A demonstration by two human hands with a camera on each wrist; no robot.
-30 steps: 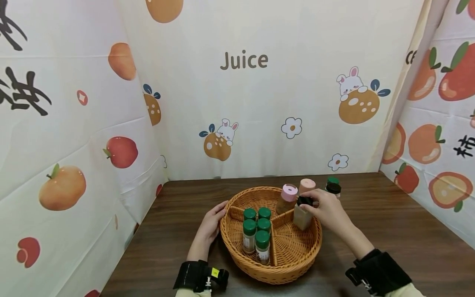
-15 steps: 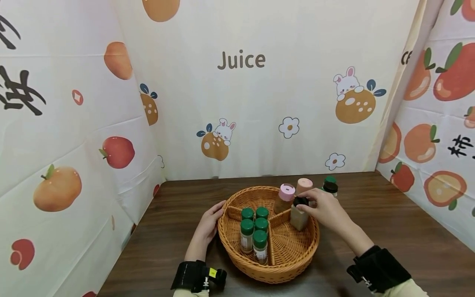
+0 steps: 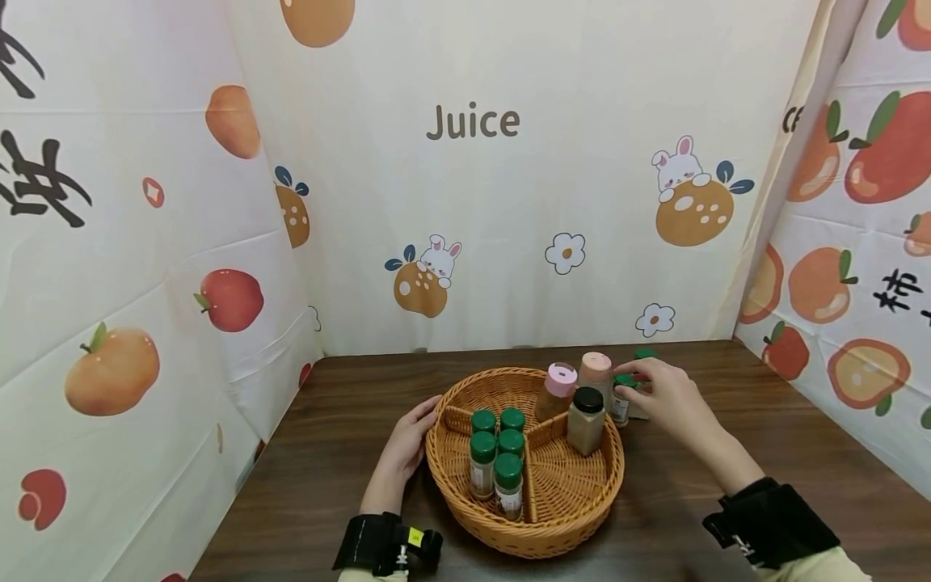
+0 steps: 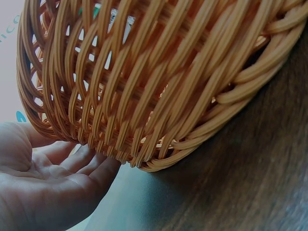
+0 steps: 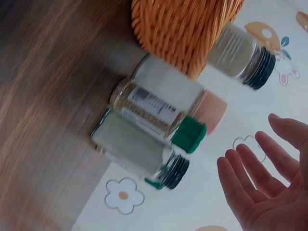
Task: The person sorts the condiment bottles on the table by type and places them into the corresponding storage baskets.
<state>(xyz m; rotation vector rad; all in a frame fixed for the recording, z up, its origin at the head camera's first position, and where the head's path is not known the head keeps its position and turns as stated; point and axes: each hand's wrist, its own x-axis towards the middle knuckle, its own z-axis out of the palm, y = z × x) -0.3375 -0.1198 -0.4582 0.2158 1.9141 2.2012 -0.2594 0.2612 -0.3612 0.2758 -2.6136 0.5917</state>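
Observation:
A round wicker basket [image 3: 553,540] with dividers sits on the dark wooden table. Several green-lidded jars [image 3: 498,453] fill its left compartment. A black-lidded jar [image 3: 586,420] stands alone in the right compartment, and a pink-lidded bottle [image 3: 558,392] stands in the back one. My left hand [image 3: 410,432] rests flat against the basket's left wall [image 4: 144,86], fingers [image 4: 96,166] straight at its base. My right hand [image 3: 665,398] hovers open and holding nothing over jars outside the basket: a green-lidded jar [image 5: 154,113] and a black-lidded one [image 5: 139,154].
A peach-lidded bottle [image 3: 596,372] stands at the basket's back right rim; I cannot tell which side of the rim. Another green lid [image 3: 644,354] shows behind my right hand. Fruit-printed cloth walls [image 3: 473,202] close off the table at the back and both sides.
My right hand let go of the black-lidded jar, which now stands in the basket's right compartment, and moved right to the jars outside. The left hand stayed put.

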